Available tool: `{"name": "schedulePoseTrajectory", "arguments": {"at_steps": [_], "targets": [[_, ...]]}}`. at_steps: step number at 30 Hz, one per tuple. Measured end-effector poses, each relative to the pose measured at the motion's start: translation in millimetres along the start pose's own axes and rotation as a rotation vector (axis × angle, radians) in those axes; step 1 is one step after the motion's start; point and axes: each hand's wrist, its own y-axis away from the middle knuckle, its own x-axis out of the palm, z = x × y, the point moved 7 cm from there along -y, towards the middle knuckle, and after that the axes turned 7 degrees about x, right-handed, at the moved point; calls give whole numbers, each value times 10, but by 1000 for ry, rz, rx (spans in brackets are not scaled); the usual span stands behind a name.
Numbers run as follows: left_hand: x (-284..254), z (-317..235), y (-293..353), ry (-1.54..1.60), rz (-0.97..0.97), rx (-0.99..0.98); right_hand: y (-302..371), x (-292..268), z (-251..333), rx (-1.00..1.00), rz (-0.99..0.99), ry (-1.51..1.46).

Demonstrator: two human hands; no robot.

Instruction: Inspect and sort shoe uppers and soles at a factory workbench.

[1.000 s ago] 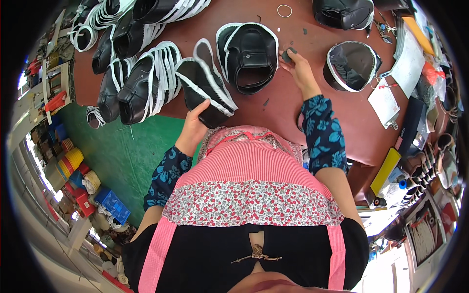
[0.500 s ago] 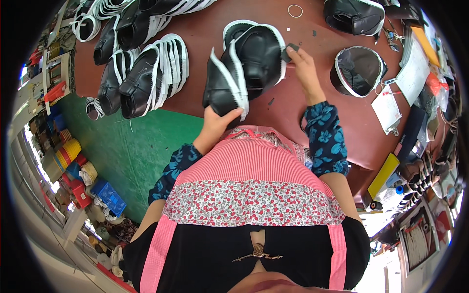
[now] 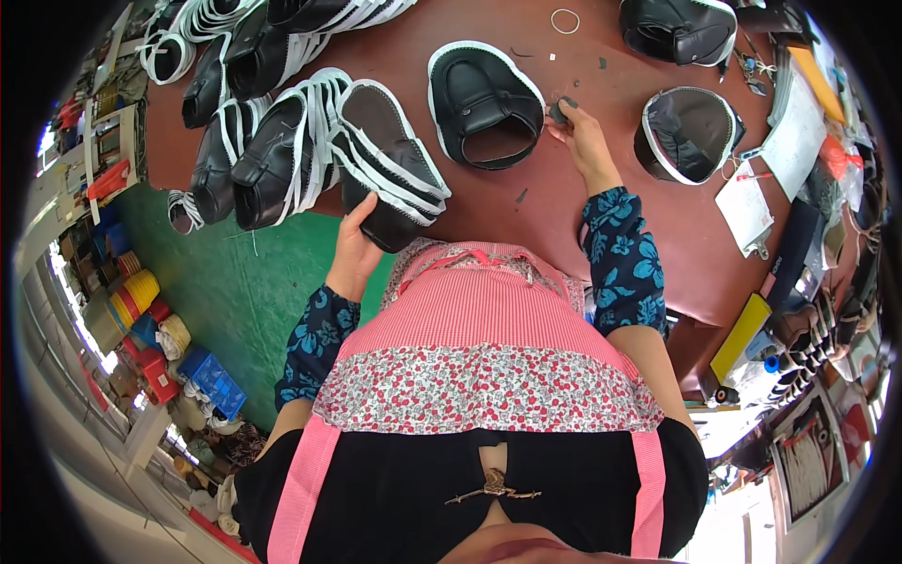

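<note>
My left hand (image 3: pixel 353 249) grips a few nested black shoe uppers (image 3: pixel 390 224) with white zigzag-edged rims, tilted against the right end of a row of similar uppers (image 3: pixel 272 164). A single black shoe upper (image 3: pixel 470 89) with a white rim lies on the table in front of me, its opening toward me. Just right of it, my right hand (image 3: pixel 587 150) pinches a small dark grey piece (image 3: pixel 559 113) between thumb and fingers. What that piece is cannot be made out.
The reddish-brown table (image 3: pixel 583 240) carries more stacked uppers at the far left. An upper standing rim-up (image 3: pixel 691 141) is at the right, with a clipboard (image 3: pixel 744 209) and papers beyond it. A white ring (image 3: pixel 566 21) lies at the back. Green floor (image 3: pixel 244 291) shows at the left.
My left hand has carried its uppers leftward, away from the single upper and over to the row. That single upper now lies uncovered. My right hand has shifted slightly, still pinching the grey piece.
</note>
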Motion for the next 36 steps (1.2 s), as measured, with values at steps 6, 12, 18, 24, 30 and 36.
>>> {"name": "schedulePoseTrajectory", "arguments": {"at_steps": [6, 12, 18, 24, 30, 36], "targets": [[897, 205, 105, -704, 287, 214, 330, 367, -70, -81, -31, 162], [1554, 626, -333, -1286, 322, 647, 1256, 604, 689, -952, -531, 921], [883, 135, -811, -2178, 340, 710, 677, -840, 1141, -327, -932, 1412], [1626, -464, -379, -2316, 164, 519, 2173, -243, 1065, -586, -398, 264], [2244, 623, -162, -1424, 481, 472, 1930, 162, -355, -222, 94, -411], [1836, 1322, -339, -1344, 570, 302, 1897, 215, -942, -29, 185, 57]]}}
